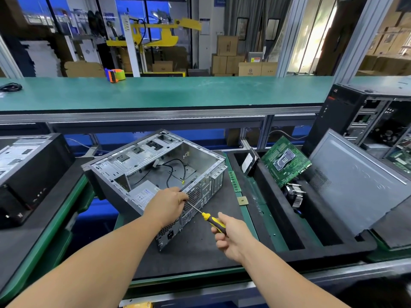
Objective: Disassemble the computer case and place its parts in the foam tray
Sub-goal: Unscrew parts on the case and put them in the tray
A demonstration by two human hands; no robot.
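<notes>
Head view showed one computer case (160, 174), open side up. Left hand (168, 204) gripped its rear edge; right hand (231, 235) gripped one screwdriver (212, 220) beside it.

An orange-green tape dispenser (115, 75) sits on the green shelf (178, 91).

"Any way into the computer case (155, 167)?"

"From above, yes. Its open side faces up, though loose black cables (175, 170) cross the floor inside."

"And to its right?"

"A bare strip of dark surface (200, 245) lies in front, by the foam tray (262, 221). The tray's slots hold a motherboard (285, 161), a heatsink (295, 194) and a leaning side panel (355, 181); another tower (33, 174) stands at left."
</notes>
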